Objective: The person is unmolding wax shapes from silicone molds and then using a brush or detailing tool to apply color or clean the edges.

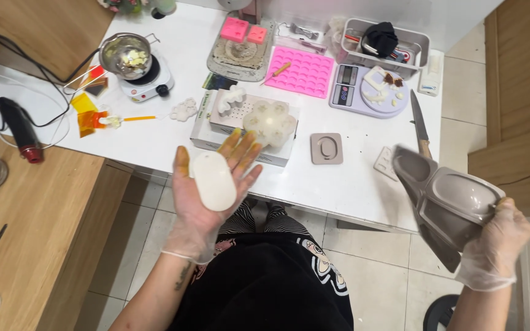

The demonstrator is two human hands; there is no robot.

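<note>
My left hand [207, 196], in a thin clear glove with yellow-stained fingertips, lies palm up in front of the white table [351, 178]. A smooth white oval bar [214, 181] rests on the palm, fingers spread beneath it. To the right, my gloved right hand [498, 248] grips the lower edge of a grey silicone mould [446, 202] with oval cavities, tilted and held beside the table's edge. The two hands are well apart.
On the table: a small hotplate with a steel pot [127, 55], a pink multi-cavity mould [305, 72], a scale [369, 89] with white pieces, a knife [418, 122], a small grey mould [327, 148], a white box with white cast shapes [268, 122]. A heat gun [19, 130] lies left.
</note>
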